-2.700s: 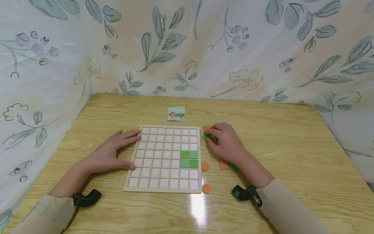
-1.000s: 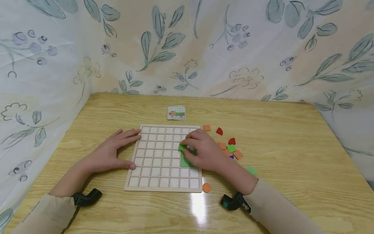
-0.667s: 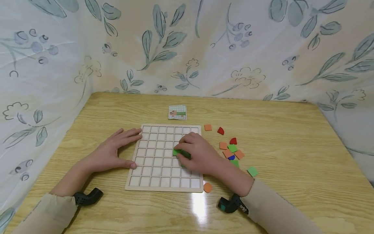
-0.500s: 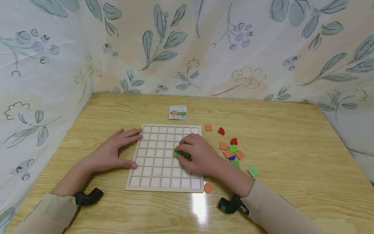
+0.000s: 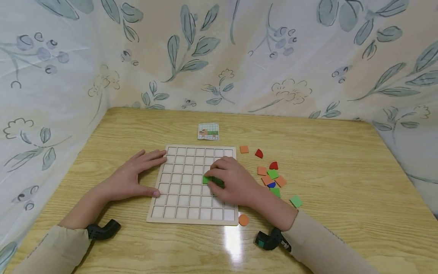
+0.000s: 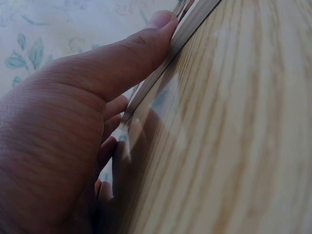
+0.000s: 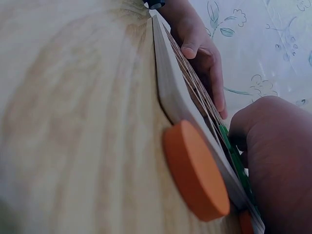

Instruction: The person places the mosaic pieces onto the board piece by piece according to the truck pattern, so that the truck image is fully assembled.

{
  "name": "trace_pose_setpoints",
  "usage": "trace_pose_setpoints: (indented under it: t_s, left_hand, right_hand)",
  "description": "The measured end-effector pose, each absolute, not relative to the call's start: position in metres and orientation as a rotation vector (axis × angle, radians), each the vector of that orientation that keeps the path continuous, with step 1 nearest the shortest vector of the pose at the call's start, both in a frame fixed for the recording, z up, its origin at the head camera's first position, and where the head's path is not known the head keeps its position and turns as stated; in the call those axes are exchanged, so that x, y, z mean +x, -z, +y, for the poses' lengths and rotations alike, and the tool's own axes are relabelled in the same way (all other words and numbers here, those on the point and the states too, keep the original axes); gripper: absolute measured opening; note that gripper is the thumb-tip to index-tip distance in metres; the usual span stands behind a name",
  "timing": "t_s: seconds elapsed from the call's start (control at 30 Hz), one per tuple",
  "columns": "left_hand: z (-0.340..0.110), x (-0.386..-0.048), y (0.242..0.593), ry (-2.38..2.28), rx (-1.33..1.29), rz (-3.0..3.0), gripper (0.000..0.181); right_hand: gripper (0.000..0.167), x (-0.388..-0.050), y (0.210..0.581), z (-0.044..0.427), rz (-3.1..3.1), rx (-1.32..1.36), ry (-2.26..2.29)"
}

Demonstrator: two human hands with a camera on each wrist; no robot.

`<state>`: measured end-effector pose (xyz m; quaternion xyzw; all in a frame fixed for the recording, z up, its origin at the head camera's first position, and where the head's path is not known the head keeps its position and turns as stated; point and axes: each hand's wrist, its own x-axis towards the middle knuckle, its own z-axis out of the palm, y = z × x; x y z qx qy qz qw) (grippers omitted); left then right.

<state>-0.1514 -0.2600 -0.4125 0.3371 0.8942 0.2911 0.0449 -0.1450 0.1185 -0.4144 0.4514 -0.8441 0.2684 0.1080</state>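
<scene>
A wooden grid board (image 5: 191, 222) lies mid-table in the head view. My left hand (image 5: 124, 180) rests along its left edge, fingers straight and thumb (image 6: 158, 36) touching the side. Over the right part of the grid, my right hand (image 5: 234, 182) pinches a green square tile (image 5: 206, 179) between thumb and fingers, at a cell in the fourth row. Other green tiles (image 5: 218, 181) sit in cells under that hand, mostly hidden. In the right wrist view, green tiles (image 7: 236, 158) show on the board beside the curled fingers.
Right of the board lie loose orange squares (image 5: 280, 181), green squares (image 5: 296, 201), red quarter-round pieces (image 5: 259, 153) and a blue piece (image 5: 271, 185). An orange disc (image 5: 243, 220) touches the board's lower right edge. A pattern card (image 5: 208, 131) lies behind the board.
My right hand has moved left from the loose pieces onto the board, bringing a green square tile to a cell. For the last half second it holds nearly still. My left hand stays put.
</scene>
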Motion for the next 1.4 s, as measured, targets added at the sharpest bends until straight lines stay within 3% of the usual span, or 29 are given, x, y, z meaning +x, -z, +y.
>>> trace_pose_setpoints:
  t_s: [0.53,1.4]
  left_hand:
    - [-0.263,-0.147,0.414,-0.887,1.006,2.735,0.102]
    - [-0.260,-0.149,0.415,-0.868,1.013,2.742,0.103]
  right_hand:
    - [0.018,-0.144,0.414,0.120,-2.441,1.322,-0.777]
    - [0.017,-0.122,0.418,0.177,-2.387,1.200,-0.715]
